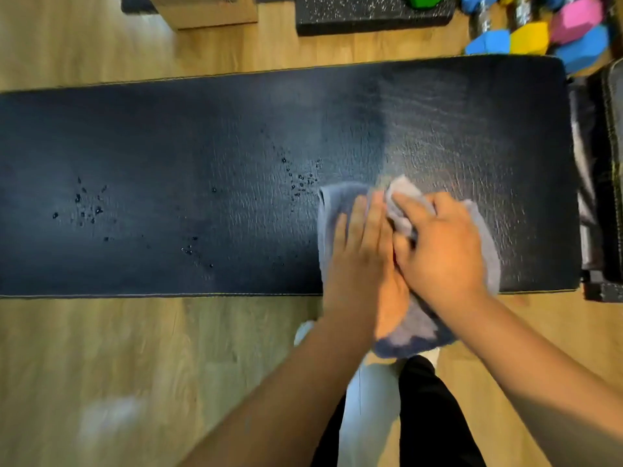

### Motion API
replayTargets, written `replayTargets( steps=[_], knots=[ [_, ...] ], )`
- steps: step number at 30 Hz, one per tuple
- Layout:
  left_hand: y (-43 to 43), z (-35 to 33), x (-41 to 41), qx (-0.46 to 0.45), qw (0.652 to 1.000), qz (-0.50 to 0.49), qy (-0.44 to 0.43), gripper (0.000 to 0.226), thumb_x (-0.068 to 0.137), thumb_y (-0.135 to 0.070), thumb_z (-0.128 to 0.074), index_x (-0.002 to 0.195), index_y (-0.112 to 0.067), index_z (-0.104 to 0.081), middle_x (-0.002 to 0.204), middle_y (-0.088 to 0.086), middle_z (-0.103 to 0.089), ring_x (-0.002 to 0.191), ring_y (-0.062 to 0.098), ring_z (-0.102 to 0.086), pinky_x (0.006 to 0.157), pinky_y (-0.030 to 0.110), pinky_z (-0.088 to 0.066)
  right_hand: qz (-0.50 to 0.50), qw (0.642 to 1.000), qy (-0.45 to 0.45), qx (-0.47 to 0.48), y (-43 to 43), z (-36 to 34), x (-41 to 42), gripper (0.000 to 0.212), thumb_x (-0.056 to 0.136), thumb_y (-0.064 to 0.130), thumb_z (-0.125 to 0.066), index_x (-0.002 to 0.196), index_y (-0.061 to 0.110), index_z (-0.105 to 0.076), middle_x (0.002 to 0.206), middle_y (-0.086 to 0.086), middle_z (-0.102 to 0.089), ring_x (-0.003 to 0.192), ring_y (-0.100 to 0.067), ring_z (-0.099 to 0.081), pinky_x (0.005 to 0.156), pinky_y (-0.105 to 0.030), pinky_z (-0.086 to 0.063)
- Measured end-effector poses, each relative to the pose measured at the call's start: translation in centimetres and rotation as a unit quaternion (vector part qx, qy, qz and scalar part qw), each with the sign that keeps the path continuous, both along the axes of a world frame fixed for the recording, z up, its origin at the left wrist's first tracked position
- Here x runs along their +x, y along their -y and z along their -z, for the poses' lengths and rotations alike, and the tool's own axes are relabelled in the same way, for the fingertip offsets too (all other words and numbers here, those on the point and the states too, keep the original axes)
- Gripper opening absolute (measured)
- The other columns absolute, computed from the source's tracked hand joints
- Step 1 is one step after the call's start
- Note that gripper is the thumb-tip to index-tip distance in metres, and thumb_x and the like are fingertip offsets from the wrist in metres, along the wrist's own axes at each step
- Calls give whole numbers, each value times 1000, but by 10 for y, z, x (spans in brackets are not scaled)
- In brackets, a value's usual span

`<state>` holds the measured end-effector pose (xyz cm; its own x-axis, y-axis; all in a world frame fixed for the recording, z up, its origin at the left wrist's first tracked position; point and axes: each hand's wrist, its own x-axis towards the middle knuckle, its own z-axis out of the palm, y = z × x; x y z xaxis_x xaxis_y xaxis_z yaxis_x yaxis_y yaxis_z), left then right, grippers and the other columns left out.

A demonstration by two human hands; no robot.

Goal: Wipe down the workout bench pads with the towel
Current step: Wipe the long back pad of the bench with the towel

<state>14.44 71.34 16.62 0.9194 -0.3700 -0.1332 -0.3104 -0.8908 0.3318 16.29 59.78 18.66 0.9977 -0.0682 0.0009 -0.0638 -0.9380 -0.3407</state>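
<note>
Most of the view is filled by a long dark bench pad (168, 146) that runs left to right, its textured cover edged with pale stitching. Wooden floor (101, 348) shows on its near and far sides. On the far side lie a black speckled mat (371, 11) and, left of it, a wooden box (209, 11). At the right edge a second dark pad (613, 112) stands just beside the end of the long one.

A grey-blue towel (332, 210) lies on the right part of the long pad, and its near end hangs over the pad's near edge. The left hand (360, 251) lies flat on the towel with straight fingers held close together, pressing it to the pad. The right hand (445, 244) sits just to its right, touching it. Its fingers seem to curl round a bunched fold of the towel, though motion blur makes the grip hard to read.

Coloured dumbbells (529, 37) in blue, yellow and pink are heaped on the floor at the far right. Small water droplets (300, 183) are scattered on the pad just left of the towel, with more clusters further left.
</note>
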Motion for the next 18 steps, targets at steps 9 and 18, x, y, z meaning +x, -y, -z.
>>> replayTargets(
  steps=[9,18],
  knots=[
    [0,-4,3,-18,999,13,-25,65,93,-28,-29,151,-1,-21,162,12,-13,150,26,-2,122,44,-4,-6,999,7,37,8,11,5,44,75,18,-59,119,14,-66,102,-17,-57,90,-38,-57,71,-41,-53],
    [5,7,197,37,998,57,10,77,88,-42,-32,152,-1,-17,161,15,-12,149,33,-8,120,43,-3,-39,998,18,-37,21,1,194,23,86,22,-45,83,10,-64,82,-16,-57,82,-36,-56,62,-36,-37]
  ],
)
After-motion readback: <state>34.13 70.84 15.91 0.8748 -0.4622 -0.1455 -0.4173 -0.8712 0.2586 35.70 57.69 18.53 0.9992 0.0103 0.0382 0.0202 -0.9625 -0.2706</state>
